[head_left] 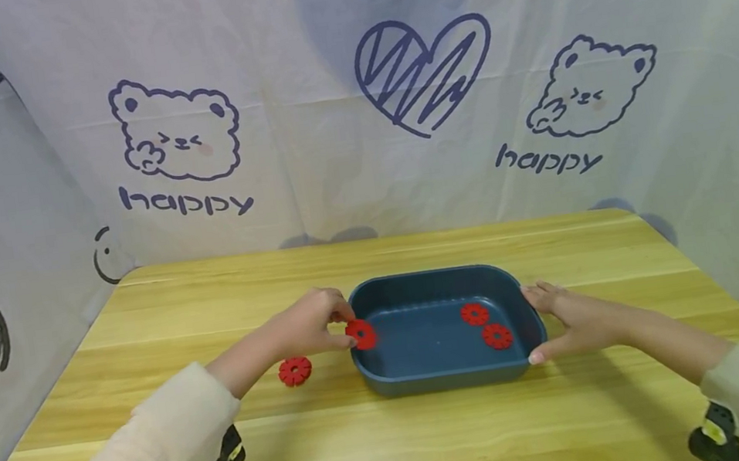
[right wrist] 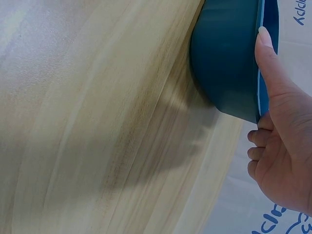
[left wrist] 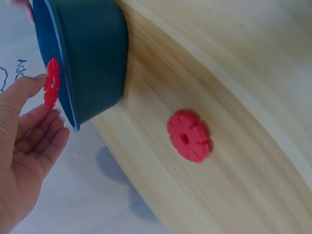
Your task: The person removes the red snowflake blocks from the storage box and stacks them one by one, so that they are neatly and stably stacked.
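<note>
Pinched between the thumb and fingers of the left hand [head_left: 312,324] is a notched red disc [head_left: 361,334], held at the near end of a blue container [head_left: 441,381]; whether it touches the rim cannot be told. Below the pinch and nearer the wearer, a loose red disc [head_left: 295,371] lies flat on the wooden table [head_left: 440,447], outside the container. Across the container from the pinch, towards its far end, two more red discs [head_left: 498,336] lie on its floor, close beside each other. Past them, at the end opposite the pinch, the right hand [head_left: 567,320] grasps the container, thumb on the rim and fingers bent at the other corner. Beyond both hands hangs a pale cloth [head_left: 298,115] with drawn bears and hearts.
</note>
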Tool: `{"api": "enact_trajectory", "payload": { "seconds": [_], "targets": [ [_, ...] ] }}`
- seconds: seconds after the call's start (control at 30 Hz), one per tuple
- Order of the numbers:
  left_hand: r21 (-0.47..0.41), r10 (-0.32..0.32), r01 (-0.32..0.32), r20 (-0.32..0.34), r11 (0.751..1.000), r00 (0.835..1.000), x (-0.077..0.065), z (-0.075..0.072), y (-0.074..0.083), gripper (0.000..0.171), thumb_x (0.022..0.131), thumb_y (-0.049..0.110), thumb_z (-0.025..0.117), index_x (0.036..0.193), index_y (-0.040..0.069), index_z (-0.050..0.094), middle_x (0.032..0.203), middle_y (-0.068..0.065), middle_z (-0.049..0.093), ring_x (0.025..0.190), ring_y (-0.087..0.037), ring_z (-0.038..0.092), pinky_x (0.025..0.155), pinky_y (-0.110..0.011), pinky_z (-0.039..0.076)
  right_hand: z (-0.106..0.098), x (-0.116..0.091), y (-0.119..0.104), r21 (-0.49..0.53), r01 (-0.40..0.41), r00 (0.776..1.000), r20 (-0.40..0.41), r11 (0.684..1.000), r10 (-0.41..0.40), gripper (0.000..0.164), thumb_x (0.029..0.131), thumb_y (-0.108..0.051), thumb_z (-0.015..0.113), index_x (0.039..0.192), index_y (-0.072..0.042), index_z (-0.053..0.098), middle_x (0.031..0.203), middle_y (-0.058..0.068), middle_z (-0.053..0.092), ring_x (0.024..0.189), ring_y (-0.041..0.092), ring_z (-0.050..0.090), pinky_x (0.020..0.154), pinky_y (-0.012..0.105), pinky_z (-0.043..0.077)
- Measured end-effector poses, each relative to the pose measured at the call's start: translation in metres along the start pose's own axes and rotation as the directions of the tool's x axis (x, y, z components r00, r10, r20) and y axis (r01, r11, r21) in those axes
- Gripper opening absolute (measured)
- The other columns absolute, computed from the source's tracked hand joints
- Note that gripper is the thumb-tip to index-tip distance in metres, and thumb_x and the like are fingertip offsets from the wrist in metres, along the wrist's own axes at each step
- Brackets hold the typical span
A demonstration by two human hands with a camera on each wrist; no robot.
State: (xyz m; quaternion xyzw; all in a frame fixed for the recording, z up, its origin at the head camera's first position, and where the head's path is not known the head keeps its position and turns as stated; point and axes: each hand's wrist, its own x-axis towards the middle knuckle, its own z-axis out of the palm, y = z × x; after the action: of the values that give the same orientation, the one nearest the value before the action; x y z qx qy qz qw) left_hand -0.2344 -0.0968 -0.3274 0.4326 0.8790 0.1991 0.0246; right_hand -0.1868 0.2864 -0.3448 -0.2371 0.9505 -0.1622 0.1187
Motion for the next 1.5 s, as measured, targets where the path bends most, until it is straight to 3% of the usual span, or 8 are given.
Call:
{"api": "enact_trajectory", "payload": {
  "seconds": [0.2,0.4,0.63,0.83,1.03,1.23,1.5],
  "targets": [
    [-0.007,-0.01,0.01,-0.029,1.0,1.0,-0.012,-0.001,-0.009,0.021,0.075,0.011,0.074,0.09,-0.003,0.069,0.084,-0.009,0.063,0.073,-0.015,0.053,0.067,-0.021,0.048,0.001,-0.002,0.001,0.004,-0.005,1.0,0.0,1.0,0.005,0.107,0.072,-0.053,0.072,0.138,0.017,0.024,0.143,0.037,0.023,0.132,0.058,0.013,0.101,0.068,0.021],
    [-0.008,-0.029,0.028,-0.111,1.0,0.993,-0.026,-0.003,-0.015,0.022,0.075,0.011,0.075,0.091,-0.003,0.069,0.085,-0.009,0.065,0.075,-0.016,0.057,0.07,-0.028,0.053,-0.001,-0.002,0.001,-0.001,0.007,1.0,-0.004,1.0,-0.007,0.106,0.072,-0.051,0.072,0.138,0.018,0.025,0.143,0.038,0.023,0.131,0.058,0.014,0.101,0.068,0.021],
    [-0.036,-0.095,0.09,-0.176,0.995,0.98,-0.045,0.002,-0.021,0.022,0.075,0.01,0.074,0.093,-0.003,0.068,0.09,-0.011,0.066,0.08,-0.021,0.061,0.074,-0.035,0.055,-0.001,-0.001,0.002,-0.002,0.004,1.0,-0.006,1.0,-0.004,0.107,0.072,-0.052,0.072,0.138,0.017,0.024,0.143,0.037,0.023,0.132,0.058,0.014,0.102,0.068,0.021],
    [-0.037,-0.148,0.144,-0.206,0.989,0.967,-0.063,0.011,-0.027,0.022,0.076,0.012,0.074,0.093,-0.001,0.068,0.091,-0.009,0.066,0.083,-0.023,0.062,0.075,-0.036,0.054,-0.002,-0.001,0.002,0.009,-0.008,1.0,0.004,1.0,0.008,0.108,0.072,-0.053,0.072,0.139,0.016,0.023,0.145,0.036,0.021,0.132,0.057,0.012,0.102,0.068,0.02],
    [-0.049,-0.195,0.188,-0.263,0.981,0.945,-0.077,0.025,-0.038,0.021,0.076,0.011,0.074,0.093,-0.001,0.068,0.091,-0.008,0.065,0.083,-0.024,0.061,0.074,-0.036,0.054,-0.002,-0.001,0.001,0.006,-0.006,1.0,0.001,1.0,0.006,0.107,0.072,-0.053,0.072,0.139,0.016,0.023,0.144,0.036,0.023,0.132,0.057,0.013,0.102,0.068,0.021],
    [-0.057,-0.204,0.196,-0.316,0.979,0.926,-0.086,0.038,-0.046,0.02,0.074,0.008,0.075,0.09,-0.002,0.068,0.087,-0.008,0.065,0.078,-0.021,0.06,0.071,-0.035,0.054,-0.001,-0.001,0.0,0.001,-0.003,1.0,-0.001,1.0,0.003,0.107,0.072,-0.052,0.072,0.138,0.017,0.024,0.144,0.036,0.023,0.132,0.057,0.014,0.102,0.067,0.021],
    [-0.101,-0.249,0.229,-0.318,0.968,0.915,-0.093,0.05,-0.051,0.019,0.075,0.008,0.075,0.09,-0.001,0.068,0.088,-0.007,0.065,0.08,-0.019,0.06,0.071,-0.034,0.054,0.0,-0.001,0.001,0.011,-0.009,1.0,0.003,1.0,0.009,0.107,0.072,-0.052,0.072,0.139,0.016,0.023,0.144,0.037,0.022,0.132,0.057,0.013,0.103,0.067,0.021]
  ]
}}
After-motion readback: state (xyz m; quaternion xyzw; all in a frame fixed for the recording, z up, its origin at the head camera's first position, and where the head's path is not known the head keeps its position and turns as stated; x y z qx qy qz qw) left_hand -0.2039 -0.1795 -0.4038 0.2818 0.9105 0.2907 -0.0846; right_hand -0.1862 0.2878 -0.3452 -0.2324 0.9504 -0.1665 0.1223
